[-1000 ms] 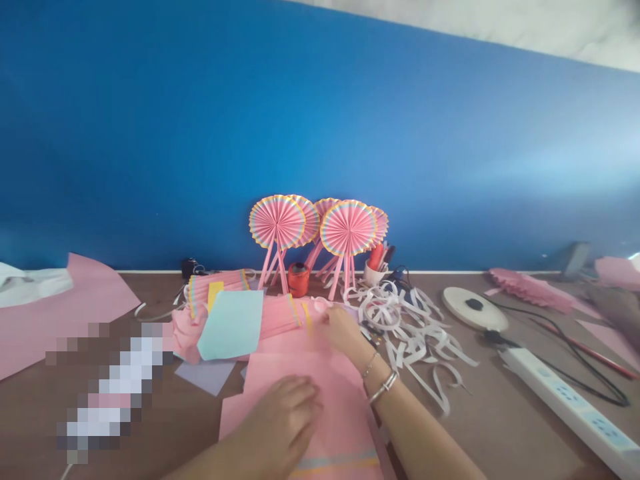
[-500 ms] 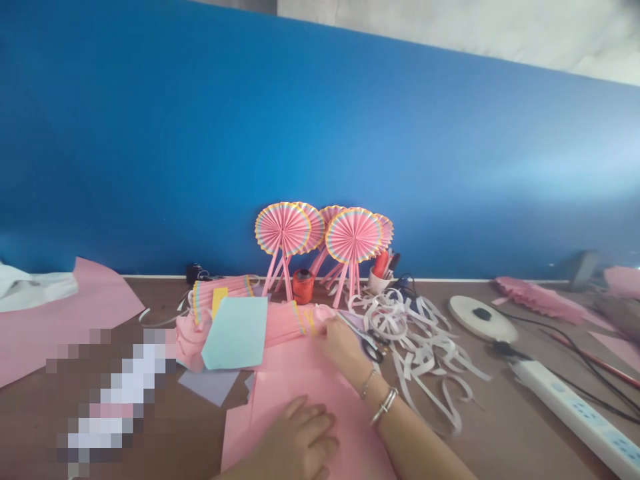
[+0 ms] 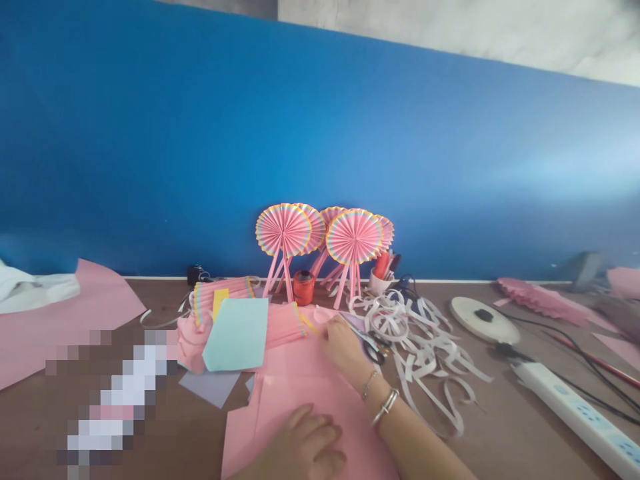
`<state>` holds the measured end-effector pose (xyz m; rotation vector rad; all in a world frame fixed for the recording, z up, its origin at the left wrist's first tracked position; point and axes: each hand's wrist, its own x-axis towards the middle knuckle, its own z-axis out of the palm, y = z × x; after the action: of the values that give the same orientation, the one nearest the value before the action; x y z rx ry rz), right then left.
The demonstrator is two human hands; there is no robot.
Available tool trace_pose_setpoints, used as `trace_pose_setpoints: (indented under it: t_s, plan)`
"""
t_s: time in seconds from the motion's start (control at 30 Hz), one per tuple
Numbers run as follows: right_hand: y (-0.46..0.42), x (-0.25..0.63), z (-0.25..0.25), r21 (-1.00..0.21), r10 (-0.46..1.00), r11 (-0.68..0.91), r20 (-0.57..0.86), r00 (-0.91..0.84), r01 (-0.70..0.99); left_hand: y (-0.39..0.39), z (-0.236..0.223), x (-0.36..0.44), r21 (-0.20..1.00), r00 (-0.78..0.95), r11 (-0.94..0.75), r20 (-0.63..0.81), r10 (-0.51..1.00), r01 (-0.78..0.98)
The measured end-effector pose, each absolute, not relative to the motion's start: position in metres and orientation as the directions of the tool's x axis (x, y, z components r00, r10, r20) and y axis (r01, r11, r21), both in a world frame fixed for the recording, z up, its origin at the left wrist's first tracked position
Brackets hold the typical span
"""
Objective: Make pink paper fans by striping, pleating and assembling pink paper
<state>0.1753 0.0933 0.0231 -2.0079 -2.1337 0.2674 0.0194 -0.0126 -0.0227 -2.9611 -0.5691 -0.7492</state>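
My left hand (image 3: pixel 311 445) lies on a pink sheet of paper (image 3: pixel 280 393) close to me, its fingers spread. Farther up the same pink paper is my right hand (image 3: pixel 344 348), with bracelets at the wrist and its fingers curled together; what they hold, if anything, is hidden. Just left of those fingertips shows a thin yellow strip (image 3: pixel 309 324). Scissors (image 3: pixel 371 347) with dark handles lie right beside the right hand. To the left, a light green piece of paper (image 3: pixel 237 335) rests over pleated pink paper (image 3: pixel 284 323) with striped edges.
Several pink pleated fans (image 3: pixel 355 236) stand on paper legs against the blue partition (image 3: pixel 200 133). A red spool (image 3: pixel 303 287) sits between them. White ribbons (image 3: pixel 425 333) are heaped to the right, with a round white device (image 3: pixel 465 321) and a power strip (image 3: pixel 575 407) beyond. Large pink paper (image 3: pixel 100 300) lies left.
My left hand has slid slightly right, still flat on the paper. The right hand has barely moved, though the yellow piece beside its fingertips sits a little differently.
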Motion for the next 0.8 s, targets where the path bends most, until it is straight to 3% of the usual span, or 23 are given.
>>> trace_pose_setpoints:
  t_s: [0.47,0.57,0.63,0.73,0.8]
  plan:
    - [0.094,0.176,0.021,-0.258,0.997,0.081,0.029,-0.076,0.963,-0.011,-0.023,0.018,0.145,0.834,-0.929,0.411,0.369,0.34]
    - [0.098,0.181,0.026,-0.285,0.996,0.094,0.032,-0.089,0.954,-0.009,-0.017,0.015,0.319,0.838,-0.899,0.361,0.409,0.302]
    - [0.1,0.187,0.034,-0.313,0.992,0.13,0.035,-0.125,0.941,-0.005,-0.007,0.011,0.502,0.772,-0.8,0.345,0.534,0.329]
    - [0.097,0.195,0.049,-0.365,0.971,0.235,0.041,-0.236,0.901,0.01,0.017,0.002,0.776,0.443,-0.45,0.247,0.862,0.442]
    - [0.092,0.199,0.06,-0.418,0.94,0.321,0.035,-0.339,0.85,0.025,0.035,-0.007,0.87,0.172,-0.201,0.136,0.976,0.451]
